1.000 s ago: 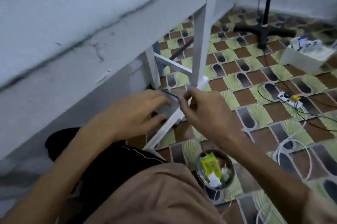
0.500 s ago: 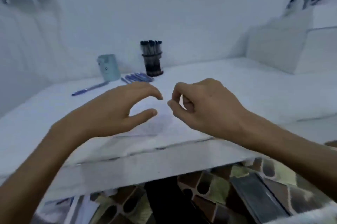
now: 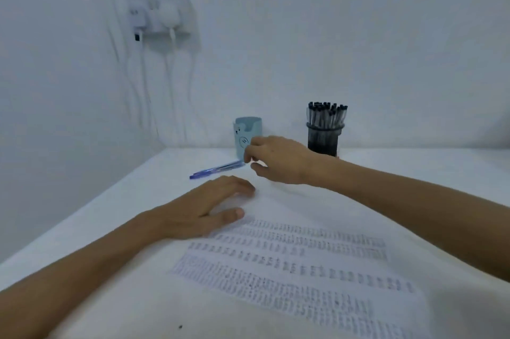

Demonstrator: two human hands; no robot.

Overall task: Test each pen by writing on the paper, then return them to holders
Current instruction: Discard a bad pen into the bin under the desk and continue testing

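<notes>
A white paper [image 3: 289, 261] with rows of small pen marks lies on the white table [image 3: 427, 178]. My left hand [image 3: 204, 211] rests on the paper's upper left part, fingers relaxed. My right hand [image 3: 278, 162] reaches out over the table, its loosely curled fingers and thumb just beside the end of the blue pens [image 3: 215, 170] lying there; it holds nothing. Behind it stands a light blue holder [image 3: 247, 131], partly hidden by my fingers. A black holder [image 3: 324, 140] full of several black-capped pens stands to the right by the wall.
A wall socket [image 3: 162, 15] with plugs and hanging white cables [image 3: 171, 95] is on the back wall at upper left. A side wall borders the table on the left.
The view rose from the floor under the table to the tabletop. Both hands came up; the left one settled on the paper and the right one stretched toward the blue pens.
</notes>
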